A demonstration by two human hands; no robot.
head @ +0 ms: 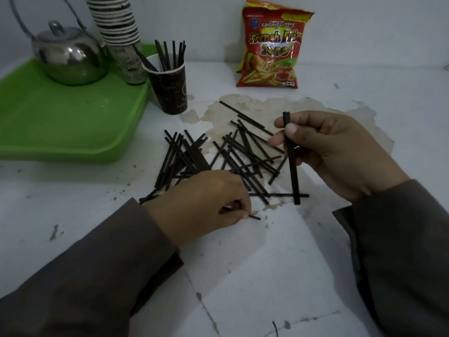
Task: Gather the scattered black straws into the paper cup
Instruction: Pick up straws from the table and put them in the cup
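The right hand (340, 152) held a small bundle of black straws (291, 161) nearly upright above the table, thumb and fingers clamped round the upper part, the lower ends hanging free over the heap. The left hand (209, 203) lay low on the white table (267, 276), its fingers curled down and pinching one straw (255, 217) whose tip stuck out to the right of the fingertips. Between the two hands the scattered straws (218, 159) lay crisscrossed in a loose pile, partly over a brown stained patch (243, 110). The dark paper cup (170, 91) stood behind the pile, just beside the green tray (60, 122), with several straws already standing in it. On the tray sat a metal teapot (68, 57) and a stack of cups (119, 27). A red snack bag (272, 45) leaned against the wall
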